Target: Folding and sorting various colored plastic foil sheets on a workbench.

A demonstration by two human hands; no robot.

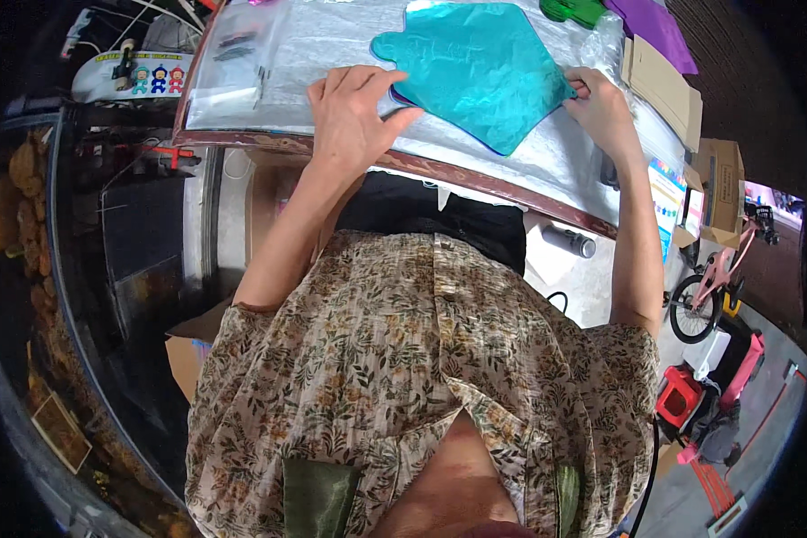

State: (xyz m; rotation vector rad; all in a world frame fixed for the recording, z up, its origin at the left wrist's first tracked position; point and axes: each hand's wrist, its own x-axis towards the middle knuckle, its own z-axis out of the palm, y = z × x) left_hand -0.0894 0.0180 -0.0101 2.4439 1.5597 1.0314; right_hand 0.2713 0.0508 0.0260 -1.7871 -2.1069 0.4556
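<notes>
Here is the teal foil piece (475, 76), lying flat on the covered table (242, 139), its lower point aimed at the near edge. The right hand (601, 112) has it pinched at the right-hand corner, thumb against fingers. Over on the left, the left hand (354, 112) is spread, thumb and forefinger well parted beside the foil's left edge; whether a fingertip actually presses it, one cannot tell.

Good handling here looks like a matter of lightness: a small grip at the corner, the left fingers laid flat to steady the other side, any pull gentle and level so the thin sheet does not crease (it already looks faintly wrinkled). A dark purple-blue line shows along the lower edges, perhaps another layer, so both would best be squared together. The cardboard (663, 85) sits near the right hand; the elbow wants room there.
</notes>
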